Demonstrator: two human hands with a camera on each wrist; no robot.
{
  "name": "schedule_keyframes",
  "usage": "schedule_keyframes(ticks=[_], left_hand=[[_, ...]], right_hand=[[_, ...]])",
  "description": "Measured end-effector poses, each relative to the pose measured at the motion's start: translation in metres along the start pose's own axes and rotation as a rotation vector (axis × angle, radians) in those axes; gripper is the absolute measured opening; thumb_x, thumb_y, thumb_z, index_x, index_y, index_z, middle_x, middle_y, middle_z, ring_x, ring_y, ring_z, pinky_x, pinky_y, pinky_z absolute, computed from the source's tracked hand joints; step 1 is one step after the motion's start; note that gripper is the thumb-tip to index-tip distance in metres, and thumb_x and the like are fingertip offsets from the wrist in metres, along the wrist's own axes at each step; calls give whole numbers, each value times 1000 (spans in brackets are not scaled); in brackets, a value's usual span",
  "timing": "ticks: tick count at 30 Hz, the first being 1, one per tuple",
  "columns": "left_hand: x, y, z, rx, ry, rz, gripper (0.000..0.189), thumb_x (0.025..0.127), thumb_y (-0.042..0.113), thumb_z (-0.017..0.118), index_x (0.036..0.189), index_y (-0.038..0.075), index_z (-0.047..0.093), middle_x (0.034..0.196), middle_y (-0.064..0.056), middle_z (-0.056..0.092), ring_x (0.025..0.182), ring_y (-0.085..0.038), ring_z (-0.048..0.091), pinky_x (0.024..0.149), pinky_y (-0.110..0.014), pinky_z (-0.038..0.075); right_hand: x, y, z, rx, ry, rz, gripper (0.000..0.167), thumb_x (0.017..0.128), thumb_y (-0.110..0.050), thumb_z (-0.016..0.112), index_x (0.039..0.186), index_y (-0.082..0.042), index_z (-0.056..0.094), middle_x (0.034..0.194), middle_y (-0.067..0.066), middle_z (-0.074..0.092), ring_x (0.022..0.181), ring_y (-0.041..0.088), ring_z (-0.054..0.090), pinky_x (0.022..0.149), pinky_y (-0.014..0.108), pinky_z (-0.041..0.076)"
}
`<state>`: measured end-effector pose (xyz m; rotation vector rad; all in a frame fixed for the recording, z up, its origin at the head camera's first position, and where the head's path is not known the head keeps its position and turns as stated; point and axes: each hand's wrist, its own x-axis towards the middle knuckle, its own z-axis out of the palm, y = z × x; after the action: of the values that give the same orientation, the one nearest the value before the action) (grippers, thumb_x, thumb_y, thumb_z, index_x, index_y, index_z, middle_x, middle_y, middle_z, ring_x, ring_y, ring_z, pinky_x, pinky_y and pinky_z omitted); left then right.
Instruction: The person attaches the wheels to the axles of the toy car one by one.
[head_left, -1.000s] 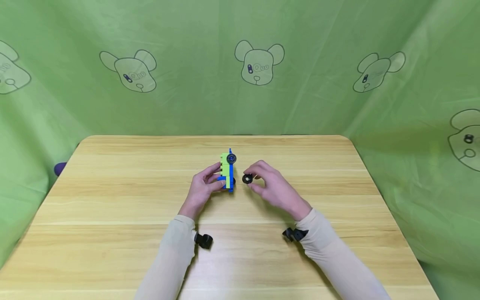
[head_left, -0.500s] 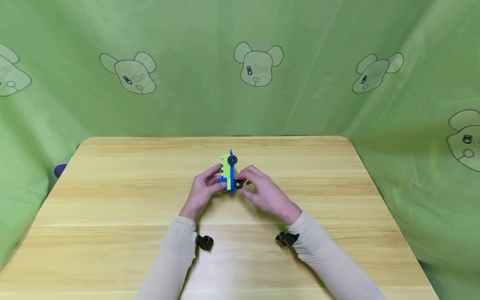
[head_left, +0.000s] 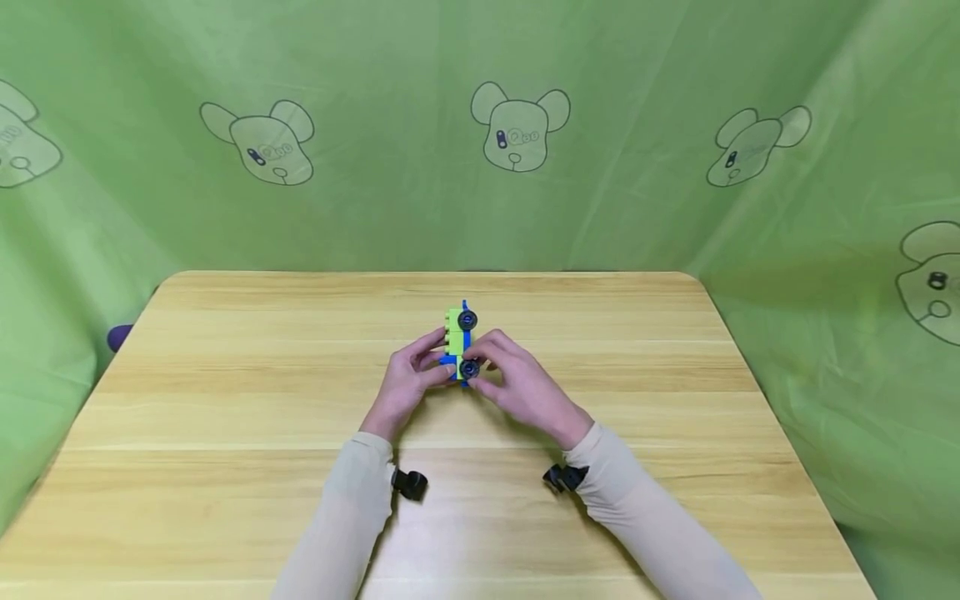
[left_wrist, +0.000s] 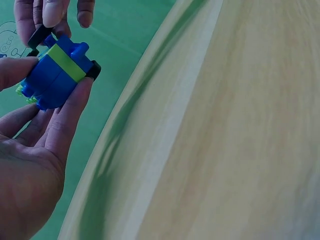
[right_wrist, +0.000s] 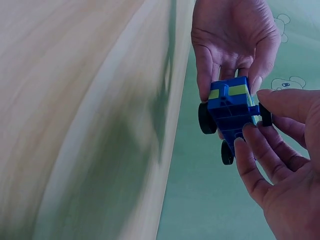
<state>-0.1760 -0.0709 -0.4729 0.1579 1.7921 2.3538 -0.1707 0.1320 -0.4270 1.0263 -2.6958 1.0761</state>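
A toy car [head_left: 454,340] of blue and lime-green building bricks is held up on its side edge-on to the head view, gripped by my left hand [head_left: 401,385] between thumb and fingers near its lower end. My right hand [head_left: 528,390] pinches a black wheel [head_left: 469,369] at the car's near right corner. In the right wrist view this wheel [right_wrist: 265,115] sits at the end of a blue axle stub [right_wrist: 254,109], thumb on its outer side. Another black wheel [head_left: 467,320] is mounted at the far end. Two wheels show on the opposite side and beneath in the right wrist view.
Both hands work above a light wooden table [head_left: 247,400]. Green curtains [head_left: 390,200] with mouse-head drawings surround it. A black wrist camera [head_left: 410,484] is strapped to the left sleeve, another black camera [head_left: 564,478] to the right. Something purple [head_left: 118,337] pokes out beyond the left edge.
My right hand has moved left with the wheel, from apart from the car to its near right corner. The left hand keeps the car almost still.
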Motion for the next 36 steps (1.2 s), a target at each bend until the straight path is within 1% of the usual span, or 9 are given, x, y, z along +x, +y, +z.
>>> schedule_keyframes(ticks=[7,11,15,20,22,25,29,34,36], left_hand=[[-1,1,-1,-25,-11,8,64,85,-13,63,145,-1,43,136,-20,53,117,-32,58,90,-37,55],[-2,2,-1,-40,-25,1,64,86,-8,64,146,0,42,134,-22,54,117,-31,58,90,-38,55],[-3,4,-1,-47,-35,-11,68,87,-4,67,148,-1,38,132,-25,55,117,-31,57,91,-38,54],[-2,3,0,-45,-31,-22,71,86,-5,69,148,-3,35,132,-26,54,119,-32,56,93,-37,54],[-2,3,1,-44,-24,-22,71,86,-6,68,148,-3,35,132,-26,54,119,-32,56,92,-36,54],[-2,3,0,-44,-10,-25,70,86,-6,68,148,-2,36,131,-25,55,119,-31,56,92,-35,54],[-1,2,0,-46,-4,-26,69,86,-6,68,147,-3,37,132,-25,55,119,-30,56,93,-35,54],[-1,1,-1,-33,8,-17,70,85,-7,68,147,-3,37,133,-25,54,120,-31,55,94,-33,53],[-2,1,-1,-28,16,-16,70,84,-7,68,147,-3,37,134,-24,54,120,-31,55,94,-32,52]], right_hand=[[1,1,2,-7,15,-5,35,85,-7,76,118,-9,63,114,-3,55,103,17,59,92,33,53],[2,0,4,19,23,1,35,85,-5,76,117,-7,63,114,-2,54,103,17,60,93,35,53],[3,0,5,36,33,-4,35,85,-2,75,117,-5,63,113,-1,54,103,17,61,93,33,53],[3,-1,6,36,39,0,36,85,-4,76,118,-6,63,115,-1,55,103,17,61,93,33,53],[2,-1,7,38,38,7,35,87,-6,75,119,-7,63,116,-2,55,103,16,61,93,34,53],[2,-1,8,48,49,24,29,92,-10,69,120,-10,64,116,-4,56,102,15,60,91,37,54],[2,-1,9,94,78,52,23,97,-8,62,119,-9,65,115,-4,59,99,13,59,87,35,54],[4,-1,12,207,101,129,18,93,-3,66,111,-6,64,106,-2,60,94,11,61,87,26,54],[5,-2,13,250,108,156,17,92,-3,68,109,-5,63,104,-1,59,93,12,61,86,25,54]])
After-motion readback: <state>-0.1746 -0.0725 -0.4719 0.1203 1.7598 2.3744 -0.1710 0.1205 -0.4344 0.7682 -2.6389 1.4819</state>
